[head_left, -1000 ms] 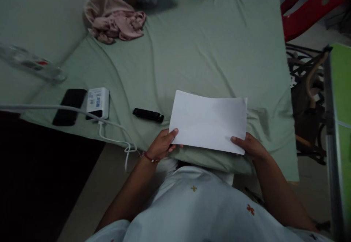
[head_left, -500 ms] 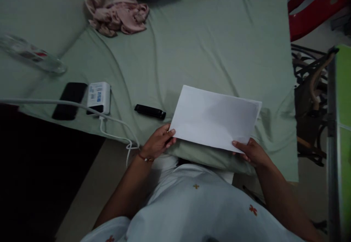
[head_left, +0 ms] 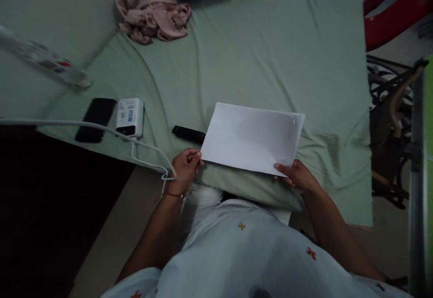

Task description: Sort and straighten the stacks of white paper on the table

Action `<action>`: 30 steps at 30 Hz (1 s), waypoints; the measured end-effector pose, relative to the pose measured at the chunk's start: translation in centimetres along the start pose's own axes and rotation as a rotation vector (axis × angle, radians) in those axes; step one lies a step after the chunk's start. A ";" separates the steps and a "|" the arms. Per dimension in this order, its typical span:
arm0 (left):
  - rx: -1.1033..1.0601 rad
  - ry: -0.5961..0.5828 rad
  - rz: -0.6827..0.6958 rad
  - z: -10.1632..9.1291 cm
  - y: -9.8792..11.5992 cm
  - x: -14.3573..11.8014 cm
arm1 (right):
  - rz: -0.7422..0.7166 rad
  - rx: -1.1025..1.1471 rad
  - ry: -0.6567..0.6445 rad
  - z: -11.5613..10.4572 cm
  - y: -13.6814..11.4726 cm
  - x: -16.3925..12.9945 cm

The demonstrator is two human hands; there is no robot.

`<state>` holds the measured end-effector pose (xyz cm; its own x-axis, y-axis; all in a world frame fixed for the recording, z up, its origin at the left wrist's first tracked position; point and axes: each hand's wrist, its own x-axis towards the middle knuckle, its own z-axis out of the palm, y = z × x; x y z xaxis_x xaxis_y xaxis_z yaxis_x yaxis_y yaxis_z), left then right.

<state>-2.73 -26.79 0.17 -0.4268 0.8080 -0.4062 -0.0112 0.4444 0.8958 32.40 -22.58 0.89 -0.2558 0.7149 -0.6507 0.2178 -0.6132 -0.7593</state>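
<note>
Both hands hold one white sheet of paper above the near edge of a bed covered in a pale green sheet. The paper sits just below frame centre, tilted slightly, its far-right corner showing a second edge, so it may be folded or doubled; which cannot be told.

The left hand is closed in a pinch on the paper's near-left corner, at about 9 o'clock from the paper's middle. A red thread band circles that wrist. The right hand grips the near-right corner, at about 5 o'clock from the paper's middle, thumb on top, fingers beneath and out of view.

Under the paper's near edge lies a folded green pillow or bedding roll, touching the person's white patterned shirt.

A slim black device, possibly a remote, lies on the sheet just beside the paper's left edge, at 9 o'clock. Further out at 9 o'clock sit a white power bank with a white cable attached, and a black phone beside it. A clear plastic bottle lies at 10 o'clock. A crumpled pink garment lies at 11 o'clock, well apart. A red plastic chair stands at 2 o'clock, off the bed.
</note>
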 end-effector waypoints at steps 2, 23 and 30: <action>0.024 0.030 0.008 -0.1 -0.1 0.2 | 0.005 -0.026 -0.020 0.1 -0.2 0.4; 0.767 0.095 0.815 -0.8 -1.7 1.8 | -0.023 0.015 0.083 1.9 -2.0 1.8; 0.802 0.076 0.794 -0.9 -2.7 2.0 | -0.034 0.002 0.071 1.9 -2.3 2.1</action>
<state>-4.41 -26.68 -2.87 -0.1094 0.9587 0.2625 0.8593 -0.0416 0.5098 29.55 -20.34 1.25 -0.1958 0.7573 -0.6231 0.2084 -0.5887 -0.7810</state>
